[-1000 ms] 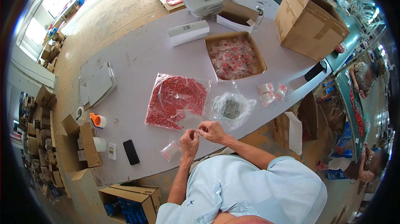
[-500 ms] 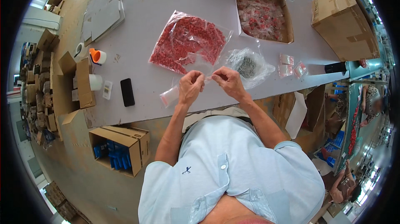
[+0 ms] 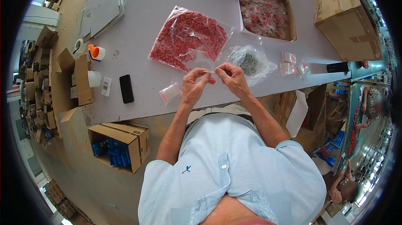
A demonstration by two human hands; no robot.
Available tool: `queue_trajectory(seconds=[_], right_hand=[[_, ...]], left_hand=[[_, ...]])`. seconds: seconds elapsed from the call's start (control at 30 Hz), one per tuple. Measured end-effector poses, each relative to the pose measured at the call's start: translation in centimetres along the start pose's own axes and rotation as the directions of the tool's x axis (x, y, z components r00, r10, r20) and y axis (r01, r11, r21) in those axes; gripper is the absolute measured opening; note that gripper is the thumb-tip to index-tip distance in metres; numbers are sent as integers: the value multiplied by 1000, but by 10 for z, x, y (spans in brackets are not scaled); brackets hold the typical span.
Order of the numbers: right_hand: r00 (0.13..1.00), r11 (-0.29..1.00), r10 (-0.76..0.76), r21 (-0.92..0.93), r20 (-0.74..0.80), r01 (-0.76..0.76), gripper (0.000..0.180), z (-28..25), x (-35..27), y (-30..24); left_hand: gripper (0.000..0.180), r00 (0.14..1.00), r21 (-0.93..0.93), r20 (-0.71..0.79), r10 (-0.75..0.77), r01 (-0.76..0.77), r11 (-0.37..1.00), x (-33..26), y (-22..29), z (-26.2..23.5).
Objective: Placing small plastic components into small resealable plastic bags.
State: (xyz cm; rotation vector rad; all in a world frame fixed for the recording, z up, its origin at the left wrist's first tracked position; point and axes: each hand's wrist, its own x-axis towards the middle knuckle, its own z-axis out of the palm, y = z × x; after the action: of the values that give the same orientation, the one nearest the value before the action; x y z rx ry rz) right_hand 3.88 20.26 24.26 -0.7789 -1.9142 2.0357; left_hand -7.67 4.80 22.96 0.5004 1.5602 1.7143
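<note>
My left hand (image 3: 194, 86) and my right hand (image 3: 232, 80) meet near the table's front edge, fingers pinched. Between their fingertips runs the edge of a small clear plastic bag (image 3: 211, 72); something red shows just below it. Beyond them lies a large clear bag of small red pieces (image 3: 190, 32). A crumpled clear bag with small dark grey metal pieces (image 3: 248, 63) sits beside my right hand. Close to my left wrist is a stack of flat small clear bags (image 3: 171, 92) with a red line.
An open carton of filled small bags (image 3: 266, 15) stands at the far right, near a big cardboard box (image 3: 341, 13). Several filled packets (image 3: 288, 63) lie right. A black phone (image 3: 126, 89), orange tape dispenser (image 3: 97, 52) and open carton (image 3: 83, 82) are left.
Both hands have moved slightly away from me, fingertips now along the small bag's edge. Red content has come into view beneath them.
</note>
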Motion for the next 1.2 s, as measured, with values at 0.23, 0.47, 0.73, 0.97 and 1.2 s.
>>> queue_trajectory(seconds=[0.23, 0.47, 0.73, 0.97, 1.2], right_hand=[[999, 999, -31, -28, 6, 32, 16, -2, -3, -1], [998, 999, -44, -7, 35, 45, 15, 1, -3, -4], [998, 999, -45, -21, 52, 46, 13, 1, -6, -4], [996, 997, -74, -1, 44, 74, 9, 2, -8, 0], [993, 992, -114, 54, -22, 115, 7, 3, -10, 6]], left_hand=[[12, 1000, -73, -19, 1, -3, 997, 0, 0, 8], [9, 999, -125, -27, 38, -41, 991, 1, -6, 8], [8, 999, -212, -30, 24, -30, 977, -1, -2, 12], [7, 999, -192, -24, 35, -39, 981, -2, -5, 9], [6, 992, -255, -124, 33, -63, 965, -5, -1, 12]])
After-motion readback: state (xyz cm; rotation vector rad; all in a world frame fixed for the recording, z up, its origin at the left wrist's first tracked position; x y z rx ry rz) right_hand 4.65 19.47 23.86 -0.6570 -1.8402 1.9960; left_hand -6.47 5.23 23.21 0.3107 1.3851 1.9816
